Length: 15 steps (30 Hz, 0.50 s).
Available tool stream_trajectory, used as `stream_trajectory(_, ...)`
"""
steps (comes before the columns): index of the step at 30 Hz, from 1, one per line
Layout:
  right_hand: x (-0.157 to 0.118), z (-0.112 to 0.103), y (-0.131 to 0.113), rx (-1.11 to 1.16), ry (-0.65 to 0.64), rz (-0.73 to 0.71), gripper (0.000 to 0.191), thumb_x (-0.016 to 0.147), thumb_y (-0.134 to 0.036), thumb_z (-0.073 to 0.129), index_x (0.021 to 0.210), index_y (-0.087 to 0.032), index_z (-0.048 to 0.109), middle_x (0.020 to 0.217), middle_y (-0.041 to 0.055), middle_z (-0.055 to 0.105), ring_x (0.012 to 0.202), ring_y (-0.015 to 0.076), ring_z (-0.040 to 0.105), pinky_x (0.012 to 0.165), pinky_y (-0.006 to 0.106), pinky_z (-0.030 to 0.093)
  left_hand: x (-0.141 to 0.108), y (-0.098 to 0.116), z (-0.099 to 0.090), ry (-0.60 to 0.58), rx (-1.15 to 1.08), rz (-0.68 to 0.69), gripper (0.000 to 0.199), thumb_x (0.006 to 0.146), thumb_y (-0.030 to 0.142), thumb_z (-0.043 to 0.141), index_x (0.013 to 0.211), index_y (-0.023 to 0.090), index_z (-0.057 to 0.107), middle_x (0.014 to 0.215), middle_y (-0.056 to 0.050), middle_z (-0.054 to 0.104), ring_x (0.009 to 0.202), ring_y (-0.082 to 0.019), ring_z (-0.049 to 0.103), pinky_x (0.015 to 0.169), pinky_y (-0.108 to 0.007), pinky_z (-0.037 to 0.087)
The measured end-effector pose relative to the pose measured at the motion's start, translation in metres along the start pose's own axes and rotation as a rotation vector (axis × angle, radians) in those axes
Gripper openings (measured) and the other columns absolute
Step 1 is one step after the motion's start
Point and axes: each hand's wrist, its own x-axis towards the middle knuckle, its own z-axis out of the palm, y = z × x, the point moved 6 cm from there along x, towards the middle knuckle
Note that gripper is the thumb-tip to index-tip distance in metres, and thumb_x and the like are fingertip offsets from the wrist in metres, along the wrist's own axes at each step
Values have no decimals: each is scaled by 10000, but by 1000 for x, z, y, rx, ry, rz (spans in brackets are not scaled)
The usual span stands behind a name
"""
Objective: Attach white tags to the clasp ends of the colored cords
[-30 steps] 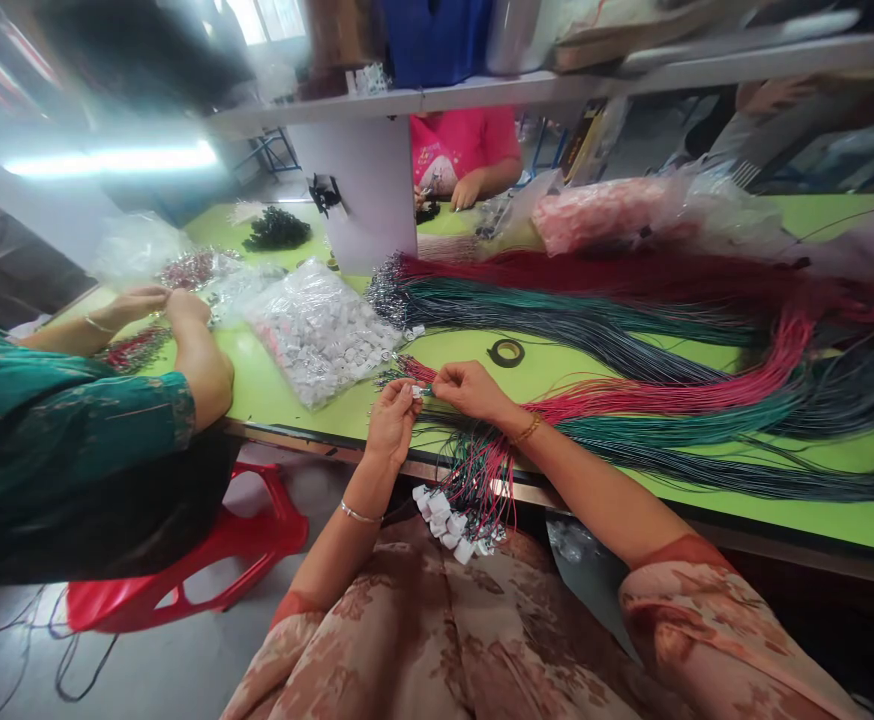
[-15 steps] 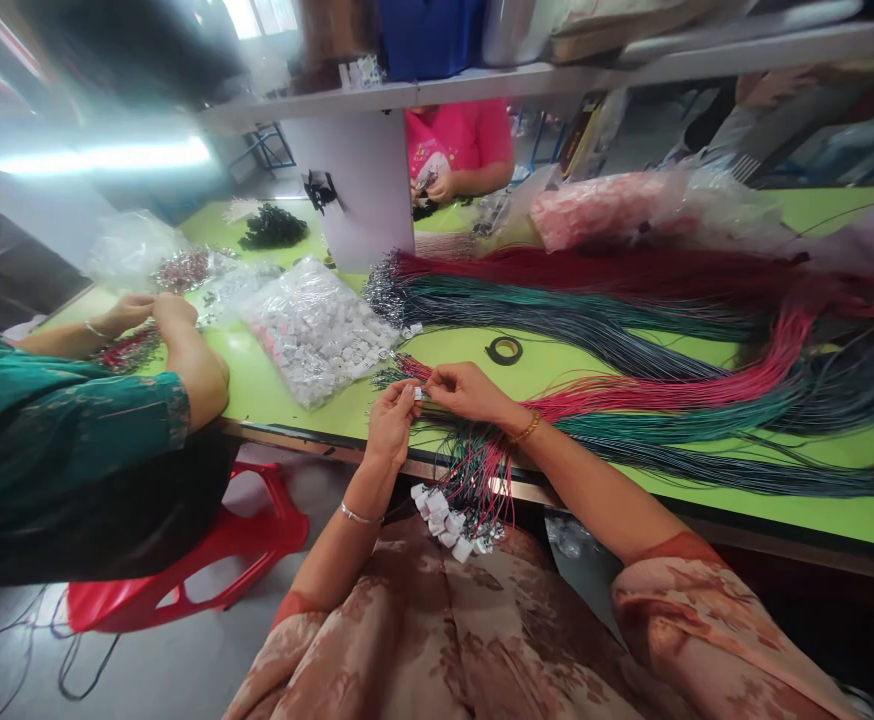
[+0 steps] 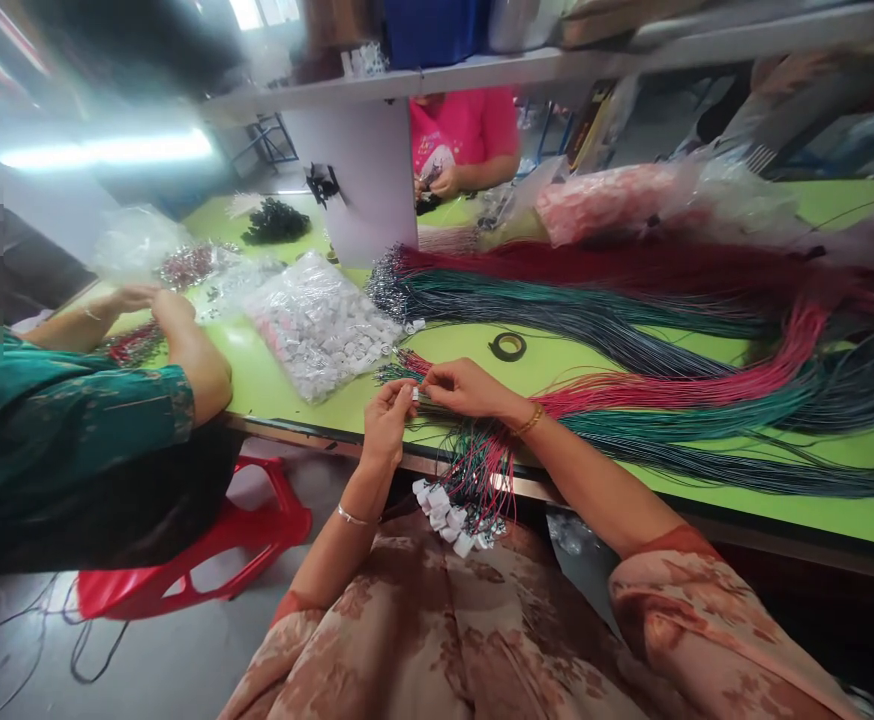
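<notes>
Print on pink shirt, wording not readable.
Only lettering spotted: small pale print (image 3: 434,142) on the chest of the pink shirt (image 3: 482,125), worn by the person across the table. It sits in short stacked lines, just above a whitish printed shape (image 3: 438,160) that is partly covered by that person's hands and what they hold. Letters too small and soft to make out for sure, so no word logged. No label, brand, number or sign can be read on anything else in view.
</notes>
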Motion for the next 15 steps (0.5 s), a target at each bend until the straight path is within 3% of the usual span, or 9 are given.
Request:
stream_trajectory(6, 0, 2, 7, 8, 44, 52, 161, 775, -230, 537, 661, -144, 611, 568, -32, 535, 532, 80, 393, 555, 217, 285, -1, 1, 2, 15, 64, 0, 199, 734, 332, 757, 802, 159, 685, 636, 22, 584, 522, -66, 463, 529, -195, 373)
stream_trajectory(10, 2, 3, 8, 205, -67, 77, 208, 820, -287, 506, 740, -139, 628, 640, -15, 590, 591, 96, 459, 592, 216, 348, -32, 23, 4, 42, 226, 209, 86, 780, 268, 718, 826, 195, 712, 779, -35, 632, 707, -138, 550, 683, -251, 452)
stream_trajectory(12, 1, 12, 1, 213, -213, 49, 201, 828, -299, 523, 779, -139, 635, 693, -3, 622, 628, 105, 497, 613, 219, 365, -55, 27, 14, -96, 315, 314, 29, 788, 235, 702, 778, 215, 721, 840, -73, 655, 848, -192, 583, 826, -311, 467)
stream_trajectory(15, -8, 37, -10, -4, -425, -17, 145, 790, -295, 620, 815, -155, 651, 745, 10, 649, 656, 120, 519, 606, 227, 337, -92, 12, 39, -543, 484, 345, 77, 794, 213, 669, 814, 232, 742, 872, -109, 687, 821, -217, 599, 838, -365, 475)
